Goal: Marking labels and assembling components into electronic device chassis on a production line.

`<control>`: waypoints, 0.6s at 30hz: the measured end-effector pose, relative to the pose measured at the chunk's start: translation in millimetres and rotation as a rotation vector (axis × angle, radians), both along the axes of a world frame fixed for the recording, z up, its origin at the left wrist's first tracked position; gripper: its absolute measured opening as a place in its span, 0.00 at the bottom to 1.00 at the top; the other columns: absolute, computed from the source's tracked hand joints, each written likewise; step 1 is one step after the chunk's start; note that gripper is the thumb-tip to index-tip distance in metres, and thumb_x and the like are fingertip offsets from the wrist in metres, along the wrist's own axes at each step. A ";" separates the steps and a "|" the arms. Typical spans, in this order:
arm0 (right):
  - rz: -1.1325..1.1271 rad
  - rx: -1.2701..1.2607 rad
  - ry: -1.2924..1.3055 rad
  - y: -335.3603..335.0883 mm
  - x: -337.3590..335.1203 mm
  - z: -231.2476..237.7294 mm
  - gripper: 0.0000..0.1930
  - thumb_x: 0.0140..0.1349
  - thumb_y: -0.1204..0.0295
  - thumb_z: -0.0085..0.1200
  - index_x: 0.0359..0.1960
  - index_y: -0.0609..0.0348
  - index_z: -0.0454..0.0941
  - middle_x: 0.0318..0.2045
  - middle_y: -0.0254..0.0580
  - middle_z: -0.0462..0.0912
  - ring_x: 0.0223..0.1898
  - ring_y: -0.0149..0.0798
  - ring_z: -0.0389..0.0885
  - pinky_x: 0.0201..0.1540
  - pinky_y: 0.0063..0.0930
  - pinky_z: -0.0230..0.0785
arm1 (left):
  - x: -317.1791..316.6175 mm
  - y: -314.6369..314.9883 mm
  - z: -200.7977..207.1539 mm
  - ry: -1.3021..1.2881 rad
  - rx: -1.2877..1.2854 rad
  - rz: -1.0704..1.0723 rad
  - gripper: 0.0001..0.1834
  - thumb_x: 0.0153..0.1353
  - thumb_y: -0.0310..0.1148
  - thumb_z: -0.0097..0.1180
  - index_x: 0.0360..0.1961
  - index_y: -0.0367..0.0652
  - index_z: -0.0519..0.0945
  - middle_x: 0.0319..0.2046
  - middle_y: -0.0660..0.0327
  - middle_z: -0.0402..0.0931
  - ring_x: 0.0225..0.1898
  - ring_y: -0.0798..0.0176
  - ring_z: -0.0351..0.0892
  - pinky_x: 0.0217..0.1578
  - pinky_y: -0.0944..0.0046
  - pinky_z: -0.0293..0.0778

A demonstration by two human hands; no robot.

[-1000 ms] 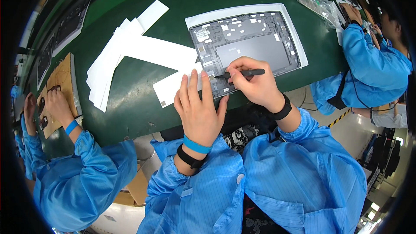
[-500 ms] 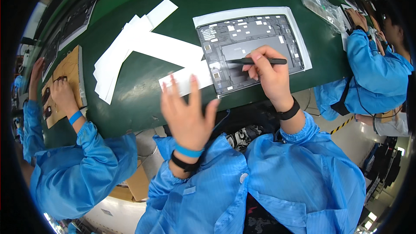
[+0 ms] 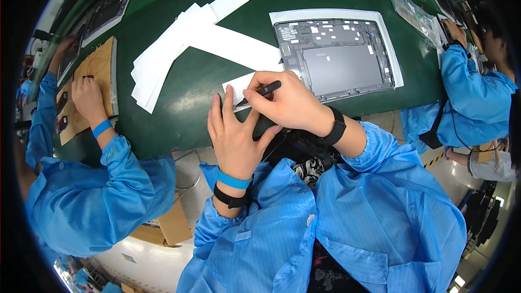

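Note:
My right hand (image 3: 290,100) grips black tweezers (image 3: 266,89), their tips pointing down and left at a white strip of paper (image 3: 243,82). My left hand (image 3: 233,138) lies with fingers spread at the near-left end of that strip. Its fingertips are beside the tweezer tips and seem to rest on the paper. Whether the tips hold anything is too small to tell. To the right of my hands lies a grey tablet-like housing (image 3: 342,70) dotted with small white labels. Under it is a larger white sheet (image 3: 398,73). My right hand hides its near-left corner.
Overlapping white paper strips (image 3: 179,40) lie left of the housing on the green table (image 3: 179,114). A clear plastic bag (image 3: 415,19) is at the far right. Co-workers in blue sit on both sides, the left one reaching over a brown board (image 3: 103,70).
My right hand has moved left with the tweezers, from over the housing to the white strip. My left hand has come down beside the tweezer tips. The whole view has shifted slightly.

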State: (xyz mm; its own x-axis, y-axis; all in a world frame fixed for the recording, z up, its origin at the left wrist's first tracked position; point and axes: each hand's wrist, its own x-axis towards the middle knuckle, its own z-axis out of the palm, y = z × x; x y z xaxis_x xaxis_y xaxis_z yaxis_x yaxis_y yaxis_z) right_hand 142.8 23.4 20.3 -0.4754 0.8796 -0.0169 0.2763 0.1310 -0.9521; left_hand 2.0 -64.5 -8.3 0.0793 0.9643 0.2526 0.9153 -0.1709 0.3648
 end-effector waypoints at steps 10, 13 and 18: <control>-0.150 -0.225 0.327 -9.4 5.6 8.4 0.09 0.67 0.75 0.51 0.43 0.68 0.81 0.26 0.40 0.83 0.24 0.24 0.79 0.26 0.18 0.71 | -1.7 -0.4 -1.8 -0.037 0.029 0.011 0.30 0.50 0.48 0.70 0.55 0.52 0.82 0.68 0.43 0.57 0.68 0.32 0.54 0.64 0.39 0.55; -0.243 -0.154 0.311 -6.5 49.7 20.2 0.09 0.67 0.74 0.53 0.43 0.66 0.81 0.27 0.38 0.82 0.24 0.24 0.78 0.26 0.18 0.71 | 2.4 3.8 0.4 -0.079 0.050 0.009 0.30 0.52 0.47 0.69 0.57 0.53 0.80 0.69 0.40 0.57 0.68 0.30 0.55 0.64 0.41 0.58; -0.441 0.019 0.220 16.6 169.8 32.4 0.10 0.65 0.75 0.53 0.43 0.69 0.81 0.24 0.36 0.81 0.22 0.25 0.78 0.27 0.18 0.71 | -33.7 10.7 14.1 0.091 -0.021 -0.021 0.24 0.60 0.36 0.62 0.59 0.52 0.79 0.69 0.42 0.58 0.67 0.34 0.59 0.65 0.46 0.59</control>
